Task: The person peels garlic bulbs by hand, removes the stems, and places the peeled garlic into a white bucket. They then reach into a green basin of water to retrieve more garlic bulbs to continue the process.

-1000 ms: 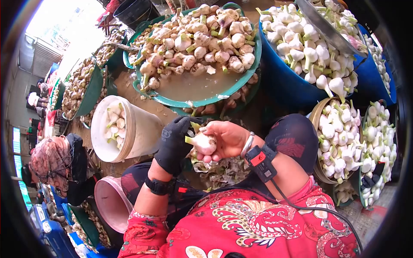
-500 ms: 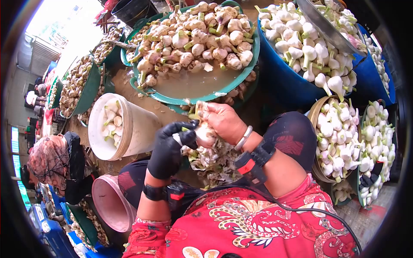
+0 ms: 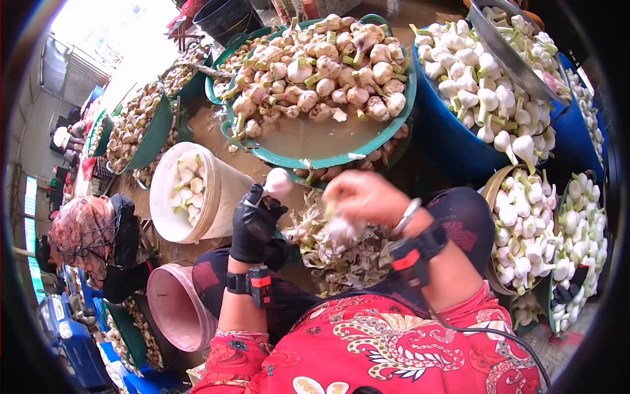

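My left hand (image 3: 254,230), in a black glove, is closed on a garlic bulb (image 3: 277,183) whose pale pinkish head sticks up above the fingers. To its right, my bare right hand (image 3: 367,197) is blurred by motion, its fingers bent round loose papery skin (image 3: 340,230). Below it lies a heap of peeled garlic skins (image 3: 354,262) between the knees. The two hands are apart. Ahead, a green-rimmed tub (image 3: 315,161) holds unpeeled garlic bulbs (image 3: 308,72) above murky water.
A white bucket (image 3: 226,197) with pale garlic is at the left, above a pink bucket (image 3: 174,305). A blue tub (image 3: 453,125) and a basket (image 3: 493,190) of white garlic stand at the right. A person in a patterned head covering (image 3: 82,233) sits at far left.
The hands have separated: my right hand has moved right and down with stripped skin, while the bulb stays in my left hand. The view has shifted slightly.
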